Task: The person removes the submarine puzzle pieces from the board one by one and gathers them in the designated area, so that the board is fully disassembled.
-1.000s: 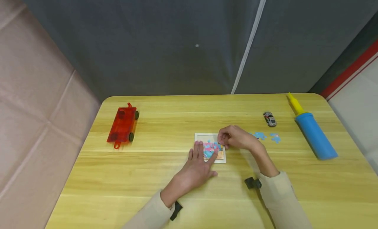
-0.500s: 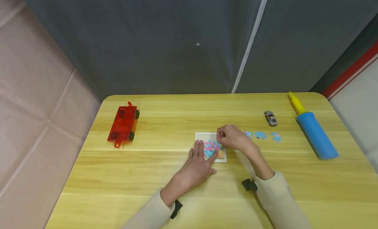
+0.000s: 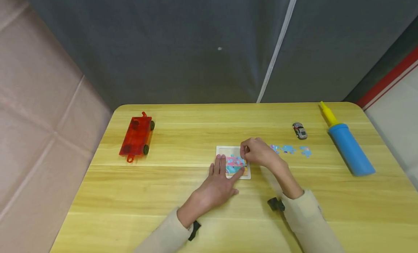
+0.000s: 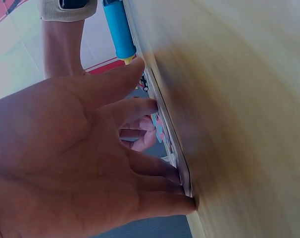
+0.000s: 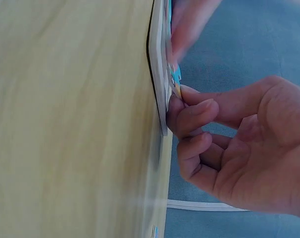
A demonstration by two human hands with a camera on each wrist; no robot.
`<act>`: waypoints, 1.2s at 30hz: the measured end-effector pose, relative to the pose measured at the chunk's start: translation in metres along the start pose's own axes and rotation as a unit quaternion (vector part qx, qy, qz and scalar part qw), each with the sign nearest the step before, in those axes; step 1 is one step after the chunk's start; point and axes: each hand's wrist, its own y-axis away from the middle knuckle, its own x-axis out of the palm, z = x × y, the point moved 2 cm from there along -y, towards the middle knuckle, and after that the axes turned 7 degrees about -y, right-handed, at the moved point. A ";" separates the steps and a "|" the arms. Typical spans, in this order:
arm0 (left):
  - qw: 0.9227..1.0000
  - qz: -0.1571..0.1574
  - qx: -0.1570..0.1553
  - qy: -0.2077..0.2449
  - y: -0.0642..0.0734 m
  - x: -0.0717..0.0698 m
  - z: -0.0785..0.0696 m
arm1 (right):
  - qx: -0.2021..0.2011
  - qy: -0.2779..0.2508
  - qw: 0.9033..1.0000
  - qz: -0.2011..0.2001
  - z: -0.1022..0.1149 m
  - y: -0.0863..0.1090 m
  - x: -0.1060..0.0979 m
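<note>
A small jigsaw puzzle [image 3: 232,169] with pink, blue and orange pieces lies in a pale square tray [image 3: 228,147] on the table. Spread over its left and near part, my left hand [image 3: 213,189] rests with mostly straight fingers, the index fingertip on the lower right of the picture. My right hand [image 3: 261,152] is at the tray's right side. In the right wrist view its thumb and index finger pinch a puzzle piece [image 5: 176,84] at the picture's edge, tilted up from the tray. The fingers hide most of that piece.
Several loose puzzle pieces [image 3: 289,149] lie right of the right hand. Beyond them are a small toy car [image 3: 299,130] and a blue pump [image 3: 352,149] with a yellow nozzle. A red wheeled toy cart [image 3: 136,137] stands at the left. A dark curtain [image 3: 183,49] hangs behind the table.
My right wrist and forearm have shifted left, uncovering another loose piece; the fingertips stay at the tray's right side. My left index fingertip has moved slightly to the right on the puzzle.
</note>
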 end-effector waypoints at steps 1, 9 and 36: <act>1.000 0.001 -0.001 -0.004 0.000 0.000 0.000 | -0.002 0.002 1.000 -0.001 0.001 0.001 0.000; 1.000 0.008 -0.004 -0.009 -0.001 -0.001 -0.002 | 0.005 -0.016 1.000 0.000 -0.002 0.001 -0.007; 0.994 -0.011 0.014 0.111 -0.009 0.035 0.016 | 0.099 0.009 0.994 -0.053 -0.135 0.121 -0.102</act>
